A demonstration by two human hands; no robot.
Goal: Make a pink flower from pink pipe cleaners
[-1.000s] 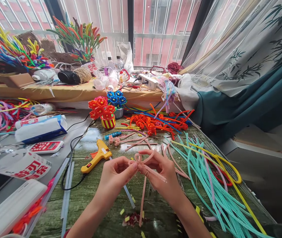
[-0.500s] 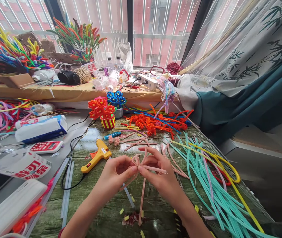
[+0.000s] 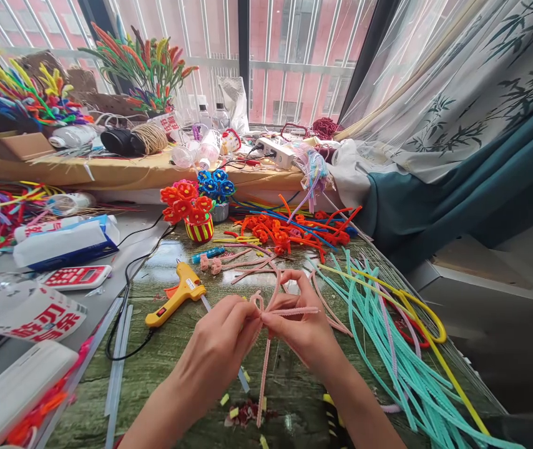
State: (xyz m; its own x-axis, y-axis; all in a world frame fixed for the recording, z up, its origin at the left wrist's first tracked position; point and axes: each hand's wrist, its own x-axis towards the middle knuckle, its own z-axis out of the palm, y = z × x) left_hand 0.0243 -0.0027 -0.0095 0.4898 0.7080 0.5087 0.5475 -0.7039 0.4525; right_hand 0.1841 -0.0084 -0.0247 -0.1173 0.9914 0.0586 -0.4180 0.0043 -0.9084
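Between my two hands is a pale pink pipe cleaner piece point(image 3: 263, 377) bent into a small loop, with loose ends sticking up and to the right and a long stem hanging down. My left hand point(image 3: 220, 333) pinches the loop's base, its back turned up so the thumb is mostly hidden. My right hand point(image 3: 306, 327) holds the same piece between thumb and fingers, the index finger raised and bent. Just beyond my hands lie loose pink pipe cleaners point(image 3: 336, 305) and small pink curled pieces point(image 3: 211, 264). A yellow glue gun point(image 3: 176, 296) rests left of my left hand.
Teal pipe cleaners point(image 3: 388, 349) spread across the right side, with a yellow one point(image 3: 456, 380) over them. Orange-red pieces point(image 3: 285, 231) and potted pipe-cleaner flowers point(image 3: 189, 206) stand farther back. Clear glue sticks point(image 3: 119, 362) and a calculator point(image 3: 75, 277) are at left.
My left hand has rolled over, its back now facing up and its fingers closer around the loop's base. My right index finger has lifted and bent. The view has shifted slightly.
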